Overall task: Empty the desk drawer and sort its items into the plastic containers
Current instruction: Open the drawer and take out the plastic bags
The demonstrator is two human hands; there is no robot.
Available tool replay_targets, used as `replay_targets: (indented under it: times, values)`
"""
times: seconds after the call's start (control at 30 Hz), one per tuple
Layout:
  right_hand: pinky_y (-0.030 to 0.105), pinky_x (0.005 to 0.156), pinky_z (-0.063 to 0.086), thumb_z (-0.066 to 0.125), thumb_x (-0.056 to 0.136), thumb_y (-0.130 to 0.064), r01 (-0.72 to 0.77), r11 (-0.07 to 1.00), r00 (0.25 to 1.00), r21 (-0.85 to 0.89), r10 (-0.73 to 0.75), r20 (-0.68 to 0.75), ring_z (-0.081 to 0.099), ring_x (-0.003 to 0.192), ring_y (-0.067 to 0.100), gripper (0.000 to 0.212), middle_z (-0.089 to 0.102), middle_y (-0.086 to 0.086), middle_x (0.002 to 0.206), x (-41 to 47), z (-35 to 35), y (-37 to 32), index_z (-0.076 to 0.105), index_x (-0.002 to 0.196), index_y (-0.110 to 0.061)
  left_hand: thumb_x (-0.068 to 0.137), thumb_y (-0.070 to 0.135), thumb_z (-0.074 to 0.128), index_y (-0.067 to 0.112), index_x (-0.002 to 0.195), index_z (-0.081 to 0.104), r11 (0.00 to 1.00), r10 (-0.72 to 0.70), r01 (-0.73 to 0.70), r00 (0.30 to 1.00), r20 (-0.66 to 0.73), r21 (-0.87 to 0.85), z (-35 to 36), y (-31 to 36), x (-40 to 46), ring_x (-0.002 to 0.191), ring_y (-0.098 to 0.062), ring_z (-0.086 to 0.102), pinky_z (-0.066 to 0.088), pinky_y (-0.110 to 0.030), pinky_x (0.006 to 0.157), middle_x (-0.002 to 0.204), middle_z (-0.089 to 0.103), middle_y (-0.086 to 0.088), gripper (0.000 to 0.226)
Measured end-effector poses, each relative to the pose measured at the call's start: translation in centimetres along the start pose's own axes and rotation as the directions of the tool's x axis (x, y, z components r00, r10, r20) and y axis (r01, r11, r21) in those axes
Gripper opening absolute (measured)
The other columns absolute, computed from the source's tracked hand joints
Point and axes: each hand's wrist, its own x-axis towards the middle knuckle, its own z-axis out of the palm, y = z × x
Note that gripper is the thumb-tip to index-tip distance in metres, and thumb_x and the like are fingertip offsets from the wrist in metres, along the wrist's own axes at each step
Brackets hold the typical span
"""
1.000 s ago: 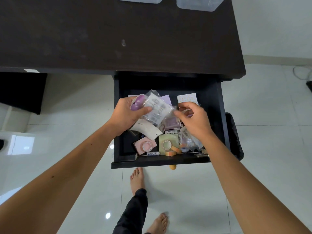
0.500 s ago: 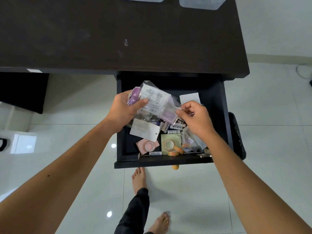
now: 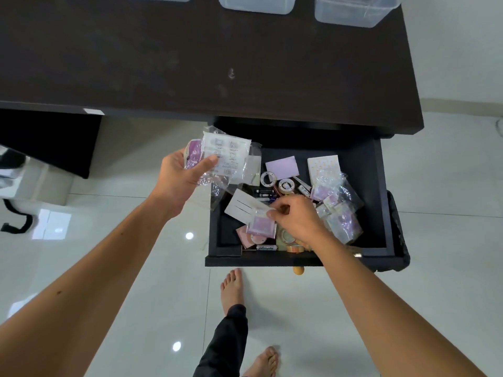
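both hands grip: left hand (image 3: 181, 178) clear packets (image 3: 227, 156), right hand (image 3: 296, 219) purple packet (image 3: 260, 226).

Drawer (image 3: 381, 202) pulled out, open from above; rear strip tucked under worktop (image 3: 190, 63) edge, access there blocked. Back-left corner and left strip of drawer floor bare, room to reach down. Middle and right crowded: tape rolls (image 3: 285, 185), clear packets (image 3: 340, 210), white card (image 3: 243, 206). Right hand (image 3: 296, 219) sits over centre. Left hand (image 3: 179, 178) with bundle of packets (image 3: 226, 159) hangs over left wall. Worktop front bare; plastic containers (image 3: 353, 9) line far edge.
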Motion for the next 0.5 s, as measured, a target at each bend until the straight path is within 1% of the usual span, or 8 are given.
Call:
replay_targets:
  times: [0.07, 0.1, 0.17, 0.2, 0.27, 0.33, 0.43, 0.5]
  values:
    - [0.024, 0.072, 0.05, 0.077, 0.096, -0.024, -0.021, 0.997, 1.0, 0.074, 0.023, -0.017, 0.064, 0.081, 0.005, 0.008, 0.07, -0.011, 0.089, -0.3, -0.5, 0.0, 0.076, 0.102, -0.019, 0.095, 0.015, 0.077, 0.012, 0.106, 0.077, 1.0, 0.008, -0.008, 1.0, 0.0, 0.015, 0.1, -0.2, -0.1, 0.099, -0.021, 0.08, 0.063, -0.039, 0.093, 0.105, 0.083, -0.003, 0.012]
    - [0.025, 0.073, 0.053, 0.076, 0.096, -0.025, -0.026, 0.994, 0.999, 0.107, 0.028, -0.019, 0.068, 0.084, 0.008, 0.006, 0.073, -0.008, 0.092, -0.4, -1.1, 0.1, 0.074, 0.1, -0.02, 0.095, 0.015, 0.077, 0.014, 0.105, 0.077, 1.0, 0.011, -0.011, 1.0, -0.001, 0.016, 0.1, -0.2, 0.0, 0.098, -0.02, 0.08, 0.063, -0.037, 0.091, 0.104, 0.083, -0.002, 0.01]
    - [0.035, 0.081, 0.063, 0.077, 0.096, -0.023, -0.02, 0.985, 1.0, 0.17, 0.02, 0.0, 0.074, 0.091, 0.015, 0.007, 0.077, -0.003, 0.098, -0.6, -2.6, 0.3, 0.07, 0.098, -0.022, 0.095, 0.015, 0.077, 0.015, 0.104, 0.077, 1.0, 0.009, -0.009, 1.0, -0.009, 0.016, 0.5, -0.2, 0.3, 0.098, -0.021, 0.08, 0.063, -0.038, 0.091, 0.104, 0.083, -0.002, 0.009]
    - [0.04, 0.085, 0.065, 0.077, 0.095, -0.02, -0.014, 0.98, 1.0, 0.198, 0.01, 0.019, 0.076, 0.092, 0.016, 0.009, 0.078, -0.002, 0.1, -0.7, -3.5, 0.4, 0.069, 0.098, -0.023, 0.095, 0.015, 0.077, 0.014, 0.105, 0.077, 1.0, 0.009, -0.009, 1.0, -0.013, 0.017, 0.8, -0.1, 0.4, 0.1, -0.022, 0.08, 0.063, -0.04, 0.091, 0.106, 0.083, -0.003, 0.01]
    - [0.041, 0.089, 0.065, 0.079, 0.094, -0.019, 0.004, 0.975, 0.999, 0.22, -0.014, 0.041, 0.077, 0.096, 0.016, 0.013, 0.079, -0.002, 0.104, -1.2, -5.5, 0.7, 0.07, 0.103, -0.023, 0.095, 0.016, 0.077, 0.011, 0.109, 0.076, 1.0, 0.006, -0.006, 1.0, -0.02, 0.022, 1.8, 0.2, 0.8, 0.099, -0.023, 0.08, 0.064, -0.041, 0.088, 0.107, 0.082, -0.004, 0.015]
    - [0.041, 0.091, 0.064, 0.081, 0.091, -0.021, 0.028, 0.967, 0.999, 0.255, -0.038, 0.035, 0.077, 0.101, 0.018, 0.018, 0.079, 0.0, 0.106, -1.9, -7.4, 1.0, 0.072, 0.107, -0.024, 0.096, 0.016, 0.075, 0.007, 0.114, 0.075, 0.999, 0.004, -0.004, 1.0, -0.008, 0.038, 3.2, 0.7, 0.8, 0.096, -0.022, 0.081, 0.066, -0.037, 0.08, 0.105, 0.082, -0.003, 0.019]
    - [0.037, 0.088, 0.065, 0.082, 0.09, -0.026, 0.054, 0.95, 0.999, 0.308, -0.052, -0.013, 0.076, 0.098, 0.021, 0.02, 0.078, 0.002, 0.105, -2.8, -9.3, 1.0, 0.075, 0.108, -0.024, 0.099, 0.013, 0.071, 0.006, 0.116, 0.073, 0.999, 0.017, -0.021, 0.997, 0.074, 0.05, 5.7, 1.4, 0.5, 0.093, -0.02, 0.081, 0.066, -0.029, 0.071, 0.104, 0.082, -0.003, 0.018]
    - [0.034, 0.082, 0.063, 0.082, 0.09, -0.03, 0.062, 0.936, 0.997, 0.346, -0.04, -0.07, 0.075, 0.091, 0.02, 0.019, 0.078, 0.006, 0.102, -2.9, -9.9, 1.0, 0.076, 0.106, -0.023, 0.1, 0.013, 0.07, 0.009, 0.115, 0.074, 0.997, 0.024, -0.036, 0.986, 0.163, 0.071, 7.2, 1.3, 0.2, 0.092, -0.018, 0.081, 0.065, -0.027, 0.07, 0.102, 0.083, 0.0, 0.017]
